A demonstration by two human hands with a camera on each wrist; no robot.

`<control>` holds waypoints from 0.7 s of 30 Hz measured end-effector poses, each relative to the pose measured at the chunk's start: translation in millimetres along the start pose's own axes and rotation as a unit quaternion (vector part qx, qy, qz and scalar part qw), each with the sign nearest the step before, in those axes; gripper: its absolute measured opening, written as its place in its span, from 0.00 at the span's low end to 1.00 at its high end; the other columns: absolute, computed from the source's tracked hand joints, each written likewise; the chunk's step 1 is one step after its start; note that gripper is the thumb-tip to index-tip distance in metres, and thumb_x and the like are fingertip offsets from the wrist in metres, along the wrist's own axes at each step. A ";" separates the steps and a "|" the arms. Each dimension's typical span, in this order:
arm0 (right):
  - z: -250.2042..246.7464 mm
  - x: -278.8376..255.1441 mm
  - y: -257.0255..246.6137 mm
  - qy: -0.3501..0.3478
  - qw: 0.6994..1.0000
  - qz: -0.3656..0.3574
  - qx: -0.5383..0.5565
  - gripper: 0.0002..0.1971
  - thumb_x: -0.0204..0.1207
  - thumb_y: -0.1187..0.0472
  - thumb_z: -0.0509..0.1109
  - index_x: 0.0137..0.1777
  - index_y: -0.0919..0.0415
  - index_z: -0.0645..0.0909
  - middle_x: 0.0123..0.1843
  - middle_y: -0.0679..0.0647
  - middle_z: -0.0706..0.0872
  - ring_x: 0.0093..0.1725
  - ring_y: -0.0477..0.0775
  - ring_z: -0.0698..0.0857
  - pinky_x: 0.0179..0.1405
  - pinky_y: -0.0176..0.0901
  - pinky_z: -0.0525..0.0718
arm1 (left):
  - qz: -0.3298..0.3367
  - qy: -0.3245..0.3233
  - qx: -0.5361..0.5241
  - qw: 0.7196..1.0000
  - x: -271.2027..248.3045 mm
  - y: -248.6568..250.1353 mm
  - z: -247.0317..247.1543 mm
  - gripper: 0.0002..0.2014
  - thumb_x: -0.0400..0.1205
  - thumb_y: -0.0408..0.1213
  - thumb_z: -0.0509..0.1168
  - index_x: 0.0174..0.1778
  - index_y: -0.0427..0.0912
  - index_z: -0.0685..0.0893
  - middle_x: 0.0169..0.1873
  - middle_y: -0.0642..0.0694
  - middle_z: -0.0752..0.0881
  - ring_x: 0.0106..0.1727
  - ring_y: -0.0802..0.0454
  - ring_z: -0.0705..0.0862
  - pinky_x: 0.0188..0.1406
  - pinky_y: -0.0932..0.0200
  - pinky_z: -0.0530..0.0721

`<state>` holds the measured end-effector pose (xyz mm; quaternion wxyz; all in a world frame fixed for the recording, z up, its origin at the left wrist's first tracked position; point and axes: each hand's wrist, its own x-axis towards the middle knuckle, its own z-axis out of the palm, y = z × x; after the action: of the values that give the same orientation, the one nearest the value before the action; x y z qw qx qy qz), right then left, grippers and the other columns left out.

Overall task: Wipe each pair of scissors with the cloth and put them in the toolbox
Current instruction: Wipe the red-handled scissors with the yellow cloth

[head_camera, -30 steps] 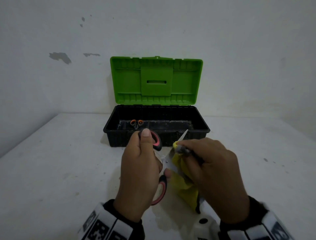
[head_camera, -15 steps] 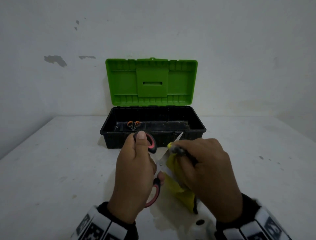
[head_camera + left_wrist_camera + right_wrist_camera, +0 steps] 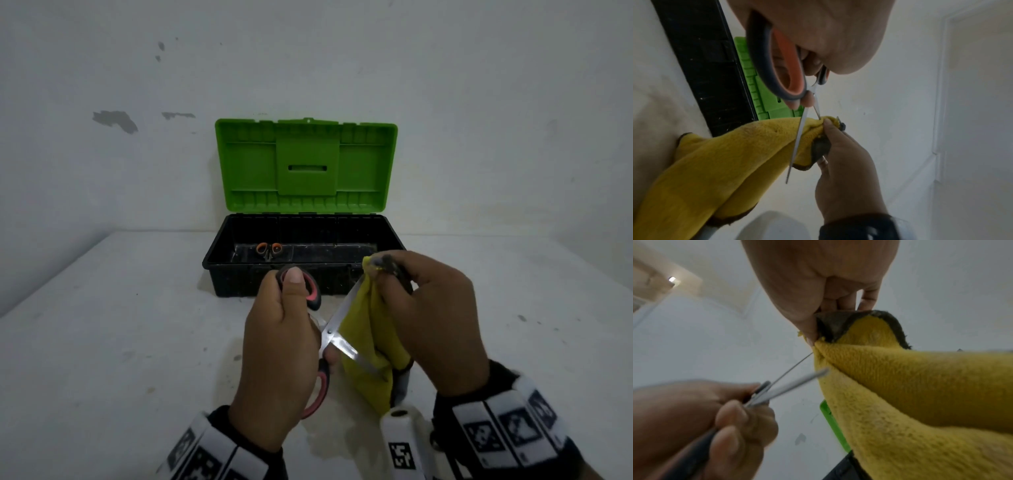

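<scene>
From the head camera, the left hand (image 3: 277, 346) grips the red-and-black handles of the scissors (image 3: 330, 337), blades spread open in an X, above the white table (image 3: 102, 342). At about 3 o'clock from it, the right hand (image 3: 431, 318) pinches the yellow cloth (image 3: 363, 342) around the tip of the upper blade; the lower blade lies across the hanging cloth. At 12 o'clock stands the open toolbox (image 3: 308, 270), green lid upright, with another pair of scissors (image 3: 269, 250) with orange handles lying inside at its left end. In the left wrist view, the left hand (image 3: 818, 32) curls through the handle loop, and the right hand (image 3: 846, 175), at 6 o'clock, pinches cloth (image 3: 725, 154) over one blade tip. In the right wrist view, the right hand (image 3: 818, 280) pinches the cloth (image 3: 910, 386); the left hand (image 3: 694, 418) holds the scissors (image 3: 789, 386) at 8 o'clock.
</scene>
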<state>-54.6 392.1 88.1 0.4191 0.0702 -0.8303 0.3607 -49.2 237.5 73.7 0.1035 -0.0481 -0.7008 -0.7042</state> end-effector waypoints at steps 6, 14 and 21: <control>-14.2 -5.0 -10.3 -0.017 0.999 -0.027 0.012 0.09 0.76 0.62 0.73 0.46 0.44 0.86 0.38 0.34 0.86 0.43 0.30 0.83 0.41 0.19 0.76 | -0.030 0.025 -0.016 0.999 4.8 1.6 -6.5 0.20 0.86 0.55 0.50 0.45 0.42 0.75 0.25 0.37 0.69 0.24 0.42 0.71 0.19 0.51 0.83; 12.5 -35.7 -16.3 -0.092 0.987 -0.110 -0.079 0.11 0.75 0.53 0.65 0.49 0.52 0.88 0.43 0.46 0.90 0.44 0.42 0.82 0.52 0.42 0.77 | 0.182 0.027 0.132 0.974 -0.9 3.0 -4.3 0.18 0.81 0.60 0.46 0.40 0.50 0.71 0.24 0.41 0.79 0.23 0.41 0.80 0.21 0.40 0.79; 10.8 -29.3 -27.6 -0.075 0.994 -0.058 -0.045 0.12 0.74 0.49 0.63 0.46 0.51 0.88 0.37 0.36 0.83 0.43 0.17 0.74 0.38 0.16 0.69 | 0.267 0.031 0.194 0.943 -5.3 3.2 -8.8 0.12 0.86 0.56 0.46 0.40 0.58 0.68 0.22 0.50 0.74 0.25 0.50 0.81 0.14 0.60 0.78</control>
<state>-31.3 359.4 76.9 0.3786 0.1263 -0.8693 0.2915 -42.7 229.2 75.6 0.3171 -0.1909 -0.7815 -0.5023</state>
